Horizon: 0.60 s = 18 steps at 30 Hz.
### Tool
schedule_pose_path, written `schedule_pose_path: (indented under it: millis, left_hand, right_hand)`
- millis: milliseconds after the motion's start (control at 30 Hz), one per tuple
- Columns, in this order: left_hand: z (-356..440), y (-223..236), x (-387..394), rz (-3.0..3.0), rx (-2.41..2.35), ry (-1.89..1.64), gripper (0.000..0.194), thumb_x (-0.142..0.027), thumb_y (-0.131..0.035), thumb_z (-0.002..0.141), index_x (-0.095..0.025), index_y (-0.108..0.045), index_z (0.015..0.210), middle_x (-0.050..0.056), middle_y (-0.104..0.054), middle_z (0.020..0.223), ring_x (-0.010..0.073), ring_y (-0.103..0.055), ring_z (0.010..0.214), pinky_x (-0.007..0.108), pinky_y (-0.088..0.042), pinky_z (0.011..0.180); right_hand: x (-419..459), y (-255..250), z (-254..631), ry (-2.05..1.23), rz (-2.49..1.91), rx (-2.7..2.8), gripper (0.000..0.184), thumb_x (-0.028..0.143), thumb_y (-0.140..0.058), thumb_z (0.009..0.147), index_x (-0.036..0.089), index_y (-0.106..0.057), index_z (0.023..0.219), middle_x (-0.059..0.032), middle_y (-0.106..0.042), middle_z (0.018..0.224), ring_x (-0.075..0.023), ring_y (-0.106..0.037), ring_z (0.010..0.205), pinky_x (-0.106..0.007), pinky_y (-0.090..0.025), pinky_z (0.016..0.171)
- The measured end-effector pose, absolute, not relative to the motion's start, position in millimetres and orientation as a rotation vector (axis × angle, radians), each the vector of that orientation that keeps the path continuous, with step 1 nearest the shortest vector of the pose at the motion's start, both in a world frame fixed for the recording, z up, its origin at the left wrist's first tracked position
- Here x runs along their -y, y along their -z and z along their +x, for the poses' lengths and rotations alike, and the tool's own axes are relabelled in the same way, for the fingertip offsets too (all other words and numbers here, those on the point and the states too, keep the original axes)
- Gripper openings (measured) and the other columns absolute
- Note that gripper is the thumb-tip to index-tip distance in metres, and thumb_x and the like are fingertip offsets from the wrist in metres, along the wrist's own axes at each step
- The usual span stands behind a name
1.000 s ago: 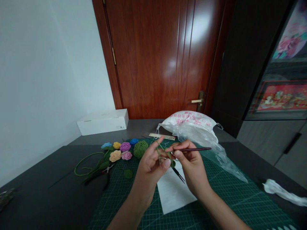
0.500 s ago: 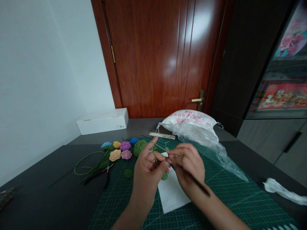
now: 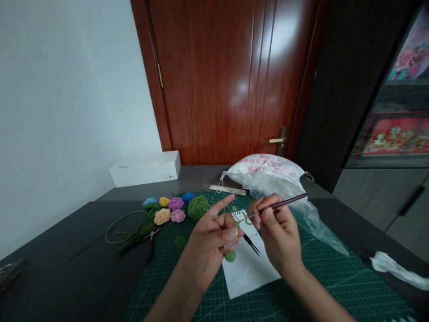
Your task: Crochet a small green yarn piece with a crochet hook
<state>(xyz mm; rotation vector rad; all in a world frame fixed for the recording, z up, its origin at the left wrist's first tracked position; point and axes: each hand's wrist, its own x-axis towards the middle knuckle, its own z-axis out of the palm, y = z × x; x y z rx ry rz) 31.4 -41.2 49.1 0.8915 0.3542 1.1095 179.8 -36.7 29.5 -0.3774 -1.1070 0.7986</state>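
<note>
My left hand (image 3: 214, 232) pinches a small piece of green crochet work (image 3: 230, 256), part of which hangs below the fingers. Green yarn (image 3: 225, 210) runs over its raised index finger. In my right hand (image 3: 279, 228) is a crochet hook (image 3: 286, 202) with a dark handle, gripped like a pen. The hook's thin metal shaft points left and meets the green work at the left fingertips. Behind the left hand sits a ball of green yarn (image 3: 197, 207). Beneath both hands lies a white notepad (image 3: 248, 277) with small black-handled scissors or tweezers (image 3: 251, 244) on it.
Crocheted flowers (image 3: 162, 216) with green stems lie left on the green cutting mat (image 3: 177, 277), near pliers (image 3: 150, 237) and a green leaf (image 3: 180, 242). Behind are a white box (image 3: 145, 170), a ruler-like strip (image 3: 228, 189) and a white bag (image 3: 268, 172). Crumpled white tissue (image 3: 398, 270) lies right.
My right hand first turned inward over the left fingertips, swinging the hook's handle downward, then drew back right with the handle raised again. The left hand keeps its pinch on the green work.
</note>
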Motion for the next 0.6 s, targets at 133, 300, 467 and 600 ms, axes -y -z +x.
schedule_pose_path:
  millis: [133,300,467,600]
  left_hand:
    - [28.2,-50.2,40.5,0.92,-0.339,-1.109,0.07,-0.009,-0.084,0.069,-0.013,-0.062,0.135,-0.004,-0.056,0.067,0.0069,-0.042,0.053,0.022,-0.023,0.048]
    - [32.6,-50.5,46.2,1.07,-0.45,-1.287,0.083,-0.009,-0.083,0.074,-0.018,-0.049,0.149,-0.003,-0.062,0.069,0.0136,-0.059,0.067,0.026,-0.044,0.067]
    - [43.1,-46.7,52.3,1.136,-0.58,-1.465,0.078,-0.012,-0.083,0.077,-0.022,-0.052,0.148,-0.005,-0.061,0.069,0.0104,-0.054,0.066,0.023,-0.043,0.069]
    - [42.9,-43.8,48.4,1.009,-0.55,-1.328,0.071,-0.014,-0.085,0.073,-0.015,-0.06,0.139,-0.006,-0.057,0.066,0.0079,-0.045,0.059,0.02,-0.037,0.058]
  right_hand:
    - [39.4,-38.0,178.8,-1.041,-0.332,1.068,0.025,0.04,-0.064,0.095,0.023,-0.053,0.08,0.0051,-0.046,0.065,-0.0117,-0.038,0.053,-0.028,-0.034,0.055]
    - [39.0,-34.9,169.9,-1.199,-0.389,1.119,0.033,0.041,-0.069,0.092,0.024,-0.046,0.077,0.0057,-0.049,0.064,-0.0114,-0.039,0.054,-0.026,-0.036,0.056]
    - [37.3,-24.2,176.3,-0.446,-0.58,1.383,0.018,0.026,-0.069,0.092,0.025,-0.057,0.079,0.0002,-0.063,0.075,-0.0182,-0.06,0.07,-0.032,-0.047,0.064]
    - [39.5,-23.1,184.8,0.121,-0.609,1.618,0.015,0.011,-0.063,0.091,0.026,-0.066,0.089,-0.0011,-0.068,0.074,-0.0194,-0.061,0.068,-0.036,-0.049,0.066]
